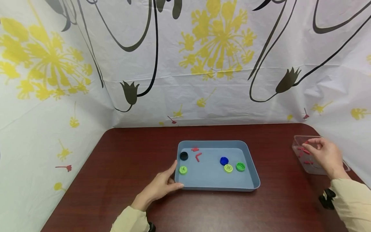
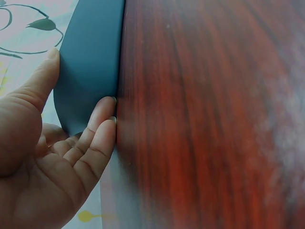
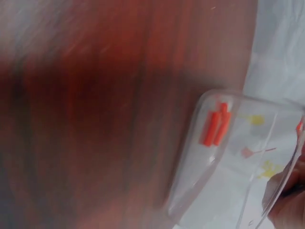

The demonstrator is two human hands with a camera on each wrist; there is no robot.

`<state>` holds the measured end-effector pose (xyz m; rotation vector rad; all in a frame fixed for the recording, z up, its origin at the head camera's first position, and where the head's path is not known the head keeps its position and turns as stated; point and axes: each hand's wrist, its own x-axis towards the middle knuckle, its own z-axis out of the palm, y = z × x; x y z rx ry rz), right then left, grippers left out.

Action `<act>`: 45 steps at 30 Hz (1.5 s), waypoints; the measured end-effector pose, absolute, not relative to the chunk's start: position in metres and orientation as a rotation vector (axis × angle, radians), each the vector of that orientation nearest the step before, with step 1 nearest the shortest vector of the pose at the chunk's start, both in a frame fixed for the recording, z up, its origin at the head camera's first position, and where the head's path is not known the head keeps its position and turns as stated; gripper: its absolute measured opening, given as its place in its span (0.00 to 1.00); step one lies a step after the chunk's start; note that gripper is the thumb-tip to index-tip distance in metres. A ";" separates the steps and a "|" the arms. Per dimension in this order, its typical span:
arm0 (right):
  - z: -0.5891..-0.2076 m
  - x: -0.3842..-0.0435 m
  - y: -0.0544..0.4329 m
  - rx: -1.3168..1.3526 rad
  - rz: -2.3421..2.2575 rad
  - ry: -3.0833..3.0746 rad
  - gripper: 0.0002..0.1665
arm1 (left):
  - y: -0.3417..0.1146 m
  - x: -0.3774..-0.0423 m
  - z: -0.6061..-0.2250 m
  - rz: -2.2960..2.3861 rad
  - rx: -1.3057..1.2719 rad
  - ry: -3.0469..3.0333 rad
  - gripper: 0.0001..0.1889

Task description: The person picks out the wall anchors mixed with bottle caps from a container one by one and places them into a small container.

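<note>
A blue-grey tray [image 1: 214, 182] lies on the table, and my left hand [image 1: 157, 187] holds its near left corner. One finger runs along the left side and the thumb lies at the front wall. In the left wrist view, bent fingers [image 2: 97, 129] touch the tray wall [image 2: 90, 57]. Far to the right, my right hand [image 1: 327, 156] is over a clear plastic box [image 1: 314, 169], pinching a small red stick [image 1: 306, 142] at its fingertips. Several red sticks [image 3: 216, 126] lie inside the box; the right wrist view shows only part of that hand.
Inside the tray lie a black cap [image 1: 184, 156], a light green cap [image 1: 183, 170], a blue cap [image 1: 224, 160], a yellow-green cap [image 1: 228, 168], a green cap [image 1: 240, 166] and several red sticks [image 1: 198, 157]. A patterned white cloth [image 1: 185, 96] hangs behind the brown table [image 1: 130, 151].
</note>
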<state>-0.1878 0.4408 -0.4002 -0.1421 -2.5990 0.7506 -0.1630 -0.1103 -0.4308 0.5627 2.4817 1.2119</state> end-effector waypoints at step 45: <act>-0.378 -0.241 0.226 0.496 1.174 -2.656 0.12 | -0.110 -0.163 -0.430 1.207 0.573 2.497 0.48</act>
